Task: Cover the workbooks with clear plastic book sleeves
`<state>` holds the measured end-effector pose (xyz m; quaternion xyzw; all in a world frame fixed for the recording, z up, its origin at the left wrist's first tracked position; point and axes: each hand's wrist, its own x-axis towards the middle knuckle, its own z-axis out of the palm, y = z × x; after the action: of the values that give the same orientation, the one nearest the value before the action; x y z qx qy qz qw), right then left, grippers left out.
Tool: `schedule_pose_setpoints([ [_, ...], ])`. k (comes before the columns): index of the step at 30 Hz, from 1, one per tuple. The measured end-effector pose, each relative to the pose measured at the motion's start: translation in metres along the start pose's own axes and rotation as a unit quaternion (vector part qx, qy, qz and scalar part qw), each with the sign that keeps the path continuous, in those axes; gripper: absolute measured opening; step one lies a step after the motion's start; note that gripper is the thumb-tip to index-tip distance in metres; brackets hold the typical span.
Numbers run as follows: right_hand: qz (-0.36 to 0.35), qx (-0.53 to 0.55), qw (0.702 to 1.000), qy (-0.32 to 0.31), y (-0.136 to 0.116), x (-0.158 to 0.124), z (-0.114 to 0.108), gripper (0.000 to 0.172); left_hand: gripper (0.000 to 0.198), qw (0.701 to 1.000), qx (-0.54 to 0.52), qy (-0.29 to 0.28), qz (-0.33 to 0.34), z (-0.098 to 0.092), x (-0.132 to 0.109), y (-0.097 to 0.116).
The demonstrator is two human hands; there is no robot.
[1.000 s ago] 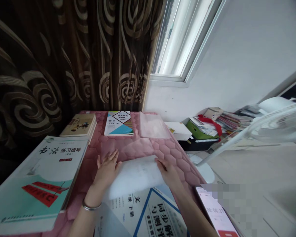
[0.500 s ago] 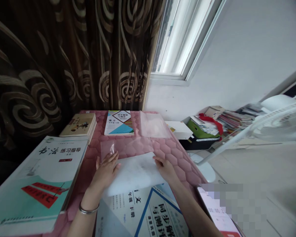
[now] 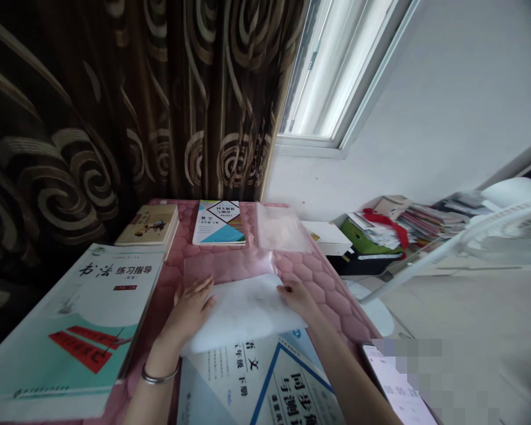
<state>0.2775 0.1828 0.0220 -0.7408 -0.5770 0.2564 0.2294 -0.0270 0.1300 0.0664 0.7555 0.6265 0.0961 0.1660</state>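
A white sheet of paper (image 3: 248,310) lies curled over the upper part of a workbook (image 3: 223,383) with a blue-lined cover. My right hand (image 3: 297,298) pinches the sheet's right edge between thumb and fingers. At the left edge, my left hand (image 3: 190,310) rests with fingers stretched out, its thumb against the sheet. Clear plastic film (image 3: 230,262) sticks out flat beyond the sheet's far edge, near my left fingertips. The workbook's near end runs out of view.
A large calligraphy workbook (image 3: 110,307) and a smaller tan book stack (image 3: 147,224) lie left. Farther back are a math workbook (image 3: 219,223) and clear plastic covers (image 3: 283,229). A phone (image 3: 396,383) lies right, near a white fan (image 3: 429,260). The table has a pink padded cloth (image 3: 336,307).
The view has shifted slightly, moving the surroundings to the right in the picture. More of the workbook's top right corner shows below the sheet. Both hands keep nearly the same hold.
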Motion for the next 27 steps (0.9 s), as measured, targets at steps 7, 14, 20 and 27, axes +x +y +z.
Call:
schedule_pose_setpoints([
  [7,-0.002,-0.047,0.999,0.004,-0.013,0.007,0.006,0.026,0.050,1.000,-0.012,-0.004,-0.007,0.004,0.002,-0.004],
  [14,-0.031,-0.036,0.996,0.081,-0.014,0.008,0.012,0.021,0.046,0.999,-0.043,0.015,-0.006,0.005,0.002,-0.008],
  [20,-0.059,0.037,0.991,0.114,-0.009,0.006,0.013,0.025,0.045,0.993,-0.095,0.064,0.005,0.014,0.007,-0.020],
  [27,-0.077,0.139,0.971,0.177,-0.003,-0.006,0.004,0.029,0.027,0.963,-0.173,0.202,-0.034,0.023,0.016,-0.036],
])
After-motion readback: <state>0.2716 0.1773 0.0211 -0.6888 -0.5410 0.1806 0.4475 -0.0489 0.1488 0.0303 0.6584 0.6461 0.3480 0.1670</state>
